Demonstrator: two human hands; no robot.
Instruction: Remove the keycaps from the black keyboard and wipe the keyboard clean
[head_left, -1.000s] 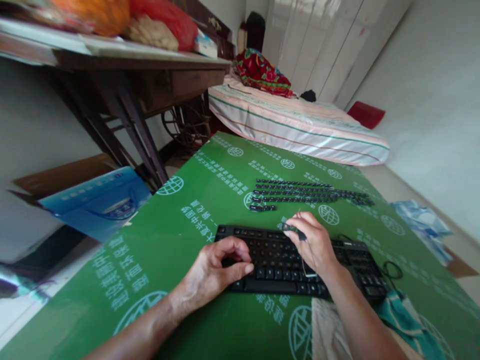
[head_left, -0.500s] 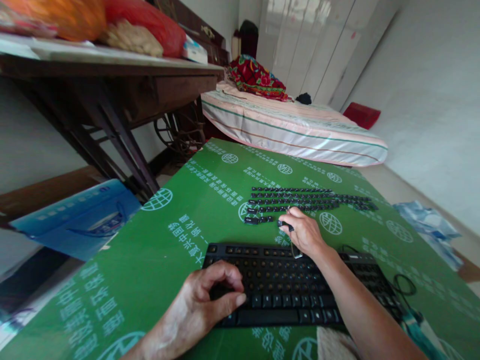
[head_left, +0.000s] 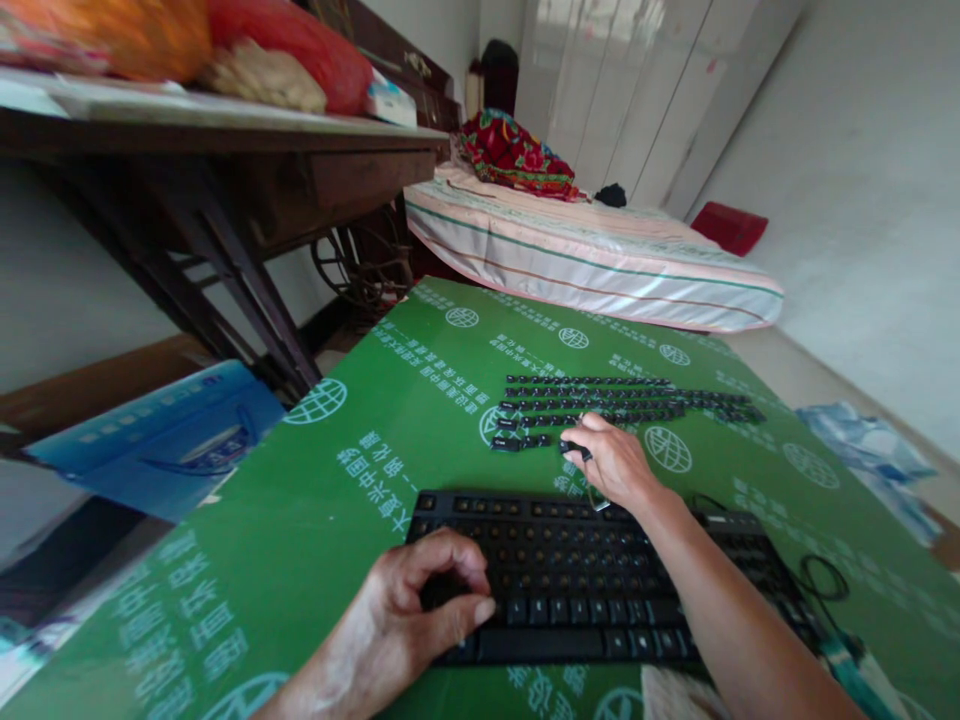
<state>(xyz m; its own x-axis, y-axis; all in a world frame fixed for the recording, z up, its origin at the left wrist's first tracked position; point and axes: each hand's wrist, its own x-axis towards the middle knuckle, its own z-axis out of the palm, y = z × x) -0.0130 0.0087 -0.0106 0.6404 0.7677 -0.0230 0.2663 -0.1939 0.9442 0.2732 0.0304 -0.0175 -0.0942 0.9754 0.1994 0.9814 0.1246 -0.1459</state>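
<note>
A black keyboard (head_left: 540, 645) lies across the near part of the table, with most of its upper keys off and their mounts bare. Over its left end is my left hand (head_left: 420, 600), fingers curled and thumb tip close to the index finger; anything between them is hidden. Beyond the keyboard, my right hand (head_left: 611, 460) pinches a black keycap (head_left: 575, 450) low over the table. A thin wire tool with a squared end (head_left: 598, 500) sticks out below that hand. Loose keycaps (head_left: 592, 393) lie in several rows just past it, and a shorter front row (head_left: 510, 442) sits to its left.
The green printed table cover (head_left: 360, 400) lies under everything. A keyboard cable (head_left: 825, 578) coils at the right. A wooden sewing-machine table (head_left: 360, 180) stands at the left, above a blue bag (head_left: 180, 440). A bed (head_left: 585, 260) borders the far edge.
The view has shifted slightly. My right hand keeps its pinch on the keycap near the front row, and my left hand stays over the keyboard with almost no movement.
</note>
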